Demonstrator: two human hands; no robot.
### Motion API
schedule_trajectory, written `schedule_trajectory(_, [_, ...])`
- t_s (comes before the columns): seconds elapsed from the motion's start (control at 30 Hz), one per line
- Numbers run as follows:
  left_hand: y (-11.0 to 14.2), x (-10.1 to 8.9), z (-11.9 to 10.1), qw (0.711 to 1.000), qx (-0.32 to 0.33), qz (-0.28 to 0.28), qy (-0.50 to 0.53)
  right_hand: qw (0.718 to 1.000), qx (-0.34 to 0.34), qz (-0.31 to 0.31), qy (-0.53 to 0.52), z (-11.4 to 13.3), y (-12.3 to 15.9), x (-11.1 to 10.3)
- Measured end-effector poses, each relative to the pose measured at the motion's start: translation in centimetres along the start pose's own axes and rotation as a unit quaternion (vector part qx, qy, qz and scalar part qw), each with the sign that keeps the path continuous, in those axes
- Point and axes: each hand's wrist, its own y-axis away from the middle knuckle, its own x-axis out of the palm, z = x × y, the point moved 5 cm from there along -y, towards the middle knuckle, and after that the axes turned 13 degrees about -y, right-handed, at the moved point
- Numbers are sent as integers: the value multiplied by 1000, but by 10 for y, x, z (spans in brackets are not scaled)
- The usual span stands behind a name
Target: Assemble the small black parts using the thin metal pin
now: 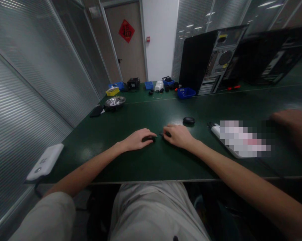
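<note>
Over the green table (140, 167), my left hand (137, 140) is closed round a small black part (151, 138) with a greenish edge; its exact kind does not show. My right hand (178, 135) grips a small dark-handled tool (167, 134), its thin metal tip pointing left toward the black part. A narrow gap separates the tip from the part. Just behind my right hand lies a black computer mouse (189, 121), untouched. My fingers hide most of both held things.
A pixelated white device (228, 144) lies at right, near another person's blurred hand (291, 122). A white power strip (45, 162) sits at the left edge. Farther back are a metal bowl (115, 101), a yellow tray (112, 91), a blue bin (186, 93) and a computer tower (211, 60).
</note>
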Motion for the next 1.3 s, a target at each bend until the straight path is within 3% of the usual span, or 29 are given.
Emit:
schedule_trajectory(0.23, [-9, 6, -8, 998, -24, -59, 8, 1000, 7, -4, -29, -1, 0, 2])
schedule_trajectory(0.33, [-11, 8, -10, 999, -15, -38, 1, 999, 9, -6, -34, -2, -1, 2])
schedule_trajectory(0.43, [-8, 6, 2, 999, -19, -18, -23, 999, 5, -4, -42, -2, -1, 3])
schedule_trajectory(0.53, [2, -4, 41, 996, -74, -35, -43, 999, 2, -6, -44, -2, -1, 3])
schedule_trajectory(0.67, [36, -30, 125, 968, -226, -77, -76, 999, 0, -5, -46, -3, -1, 2])
schedule_trajectory(0.77, [79, -58, 188, 914, -363, -114, -139, 999, -3, -3, -47, -3, -1, 3])
schedule_trajectory(0.87, [126, -81, 232, 858, -464, -135, -173, 999, 0, -5, -45, -4, -1, 3])
schedule_trajectory(1.03, [182, -99, 264, 786, -569, -163, -179, 999, 5, -4, -50, -3, -1, 2])
schedule_trajectory(1.3, [188, -94, 273, 774, -582, -187, -163, 999, 10, 3, -51, -2, 0, 1])
